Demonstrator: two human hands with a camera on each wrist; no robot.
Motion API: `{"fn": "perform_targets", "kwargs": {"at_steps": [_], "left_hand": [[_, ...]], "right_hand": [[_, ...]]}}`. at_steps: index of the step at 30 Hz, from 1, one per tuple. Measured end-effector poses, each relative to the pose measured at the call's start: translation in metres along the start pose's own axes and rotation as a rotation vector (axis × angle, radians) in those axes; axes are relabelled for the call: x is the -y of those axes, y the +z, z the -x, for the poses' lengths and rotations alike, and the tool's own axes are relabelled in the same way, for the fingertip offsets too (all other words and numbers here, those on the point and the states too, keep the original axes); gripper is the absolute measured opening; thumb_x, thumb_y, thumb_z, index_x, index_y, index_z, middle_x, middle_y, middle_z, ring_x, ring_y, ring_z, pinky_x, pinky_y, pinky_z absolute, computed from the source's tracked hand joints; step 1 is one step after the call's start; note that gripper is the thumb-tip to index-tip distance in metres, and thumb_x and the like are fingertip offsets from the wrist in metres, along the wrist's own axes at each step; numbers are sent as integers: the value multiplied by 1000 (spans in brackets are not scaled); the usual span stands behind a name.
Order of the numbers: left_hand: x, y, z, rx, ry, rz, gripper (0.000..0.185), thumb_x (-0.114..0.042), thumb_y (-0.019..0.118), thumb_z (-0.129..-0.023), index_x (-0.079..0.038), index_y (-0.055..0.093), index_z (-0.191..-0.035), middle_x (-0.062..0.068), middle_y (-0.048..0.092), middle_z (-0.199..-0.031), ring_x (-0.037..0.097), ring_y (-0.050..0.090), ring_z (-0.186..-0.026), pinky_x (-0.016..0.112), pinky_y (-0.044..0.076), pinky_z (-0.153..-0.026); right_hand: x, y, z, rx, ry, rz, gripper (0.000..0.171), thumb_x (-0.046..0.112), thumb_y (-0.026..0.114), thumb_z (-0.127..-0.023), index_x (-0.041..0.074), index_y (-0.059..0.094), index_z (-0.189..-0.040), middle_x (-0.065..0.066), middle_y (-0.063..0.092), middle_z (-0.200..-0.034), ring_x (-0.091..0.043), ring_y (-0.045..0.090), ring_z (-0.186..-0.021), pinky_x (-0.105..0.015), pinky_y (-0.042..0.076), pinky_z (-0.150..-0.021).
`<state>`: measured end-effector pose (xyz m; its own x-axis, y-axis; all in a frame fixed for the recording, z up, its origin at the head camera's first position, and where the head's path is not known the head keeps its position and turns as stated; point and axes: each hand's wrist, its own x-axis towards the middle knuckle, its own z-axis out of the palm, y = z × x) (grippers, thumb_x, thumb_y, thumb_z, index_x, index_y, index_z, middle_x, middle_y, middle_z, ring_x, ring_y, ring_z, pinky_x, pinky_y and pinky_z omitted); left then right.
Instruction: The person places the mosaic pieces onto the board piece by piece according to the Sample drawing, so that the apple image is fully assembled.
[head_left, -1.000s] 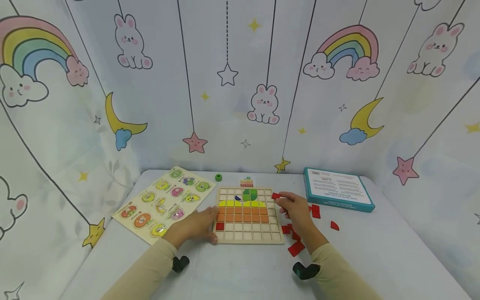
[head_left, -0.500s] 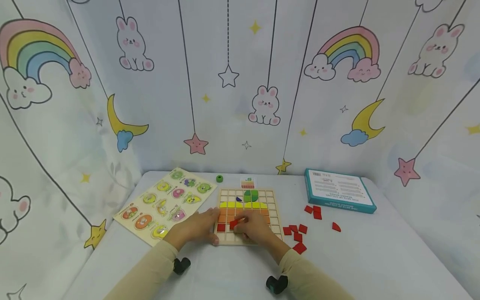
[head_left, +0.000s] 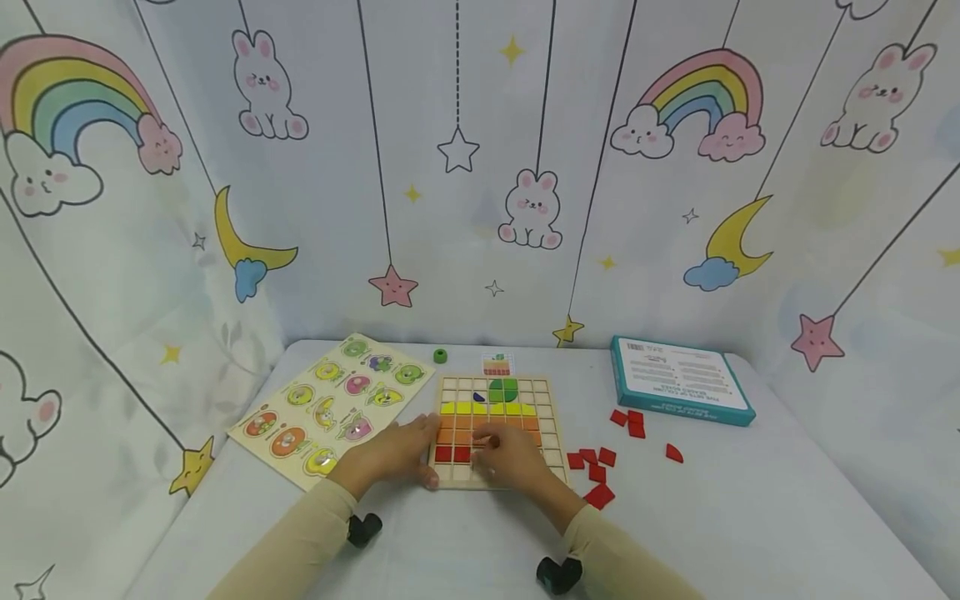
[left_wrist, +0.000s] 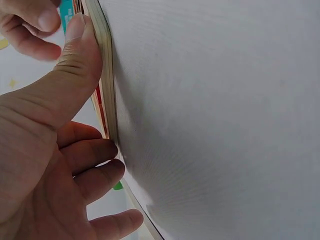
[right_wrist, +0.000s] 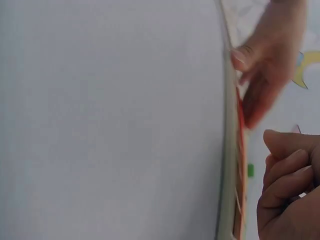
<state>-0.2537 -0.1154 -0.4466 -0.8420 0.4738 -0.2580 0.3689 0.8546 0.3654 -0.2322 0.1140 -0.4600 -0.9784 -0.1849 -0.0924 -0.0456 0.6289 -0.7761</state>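
Note:
A wooden grid board (head_left: pixel 551 417) lies on the white table, with green tiles at the top, a yellow row and orange rows below. Two red tiles (head_left: pixel 452 454) sit side by side in the row under the orange, at its left end. My left hand (head_left: pixel 397 454) holds the board's front-left corner; the thumb (left_wrist: pixel 75 55) lies along the board's edge (left_wrist: pixel 107 75) and the fingers press the adjoining side. My right hand (head_left: pixel 513 458) hovers over the board's lower middle. Its fingers (right_wrist: pixel 287 175) are loosely curled beside the second red tile, with nothing seen between them.
Several loose red tiles (head_left: pixel 596 475) lie right of the board, with more (head_left: pixel 628 421) near a teal box (head_left: pixel 678 379). A fruit peg puzzle (head_left: pixel 330 404) lies to the left. A small green piece (head_left: pixel 439 356) and a pattern card (head_left: pixel 496 364) sit behind the board. Printed curtains surround the table.
My right hand carried a red tile from the board's upper right to the lower left row, and the tile now sits in the cell beside the first red one. My left hand stayed put.

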Motion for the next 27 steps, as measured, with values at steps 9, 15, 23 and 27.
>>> {"fn": "perform_targets", "kwargs": {"at_steps": [9,15,23,27], "left_hand": [[-2,-3,1,1,-13,5,106,-44,88,-75,-6,34,-158,15,39,-161,31,33,-152,57,24,-123],[0,-1,1,5,-25,-4,107,-46,87,-76,-7,33,-159,14,38,-162,30,32,-152,56,24,-124],[0,-1,2,0,-15,7,106,-44,88,-75,-5,34,-158,16,38,-162,32,32,-152,57,24,-123],[0,0,0,0,-6,8,106,-44,88,-75,-4,34,-158,16,38,-162,31,32,-152,57,23,-124]], "right_hand": [[-67,-97,26,-161,211,-329,43,25,73,-95,12,64,-136,-6,60,-102,-21,54,-77,-25,48,-59],[-123,-163,39,-325,399,-579,53,30,64,-102,5,50,-147,4,58,-94,-9,49,-68,-18,41,-55],[-148,-179,38,-322,455,-459,47,22,59,-104,0,52,-145,-2,57,-95,-12,52,-64,-21,43,-53],[-147,-176,37,-270,439,-272,48,21,58,-102,0,53,-145,-10,54,-99,-19,50,-69,-25,43,-55]]}}
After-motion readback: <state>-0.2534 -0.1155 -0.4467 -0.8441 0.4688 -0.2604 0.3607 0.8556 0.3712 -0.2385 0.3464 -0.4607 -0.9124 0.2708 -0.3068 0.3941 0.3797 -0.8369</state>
